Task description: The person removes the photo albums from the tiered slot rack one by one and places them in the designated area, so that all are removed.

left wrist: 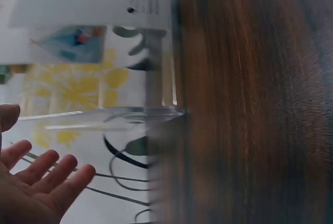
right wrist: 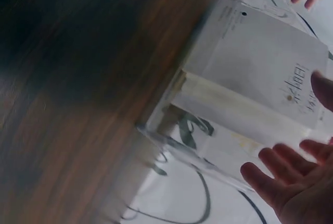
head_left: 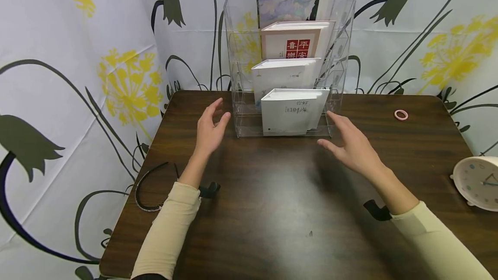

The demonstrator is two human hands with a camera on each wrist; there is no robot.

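Observation:
A clear acrylic tiered rack (head_left: 245,131) stands at the back of the brown table, holding several books in rising steps. Lowest and nearest is a white book (head_left: 285,116) with dark handwritten-style characters on its cover. My left hand (head_left: 210,131) hovers just left of the rack, fingers spread and holding nothing. On the other side my right hand (head_left: 352,146) is held near the rack's front right corner, thumb apart from the fingers, also without anything in it. In the right wrist view the white book (right wrist: 260,52) lies beyond the right fingers; whether they touch the rack cannot be told.
Behind the lowest book stand another white book (head_left: 280,74), a beige one (head_left: 278,44) with red squares and a purple-blue one (head_left: 288,3). A black headband (head_left: 140,191) lies at left. A pink ring (head_left: 400,115) and a round clock (head_left: 476,182) are at right.

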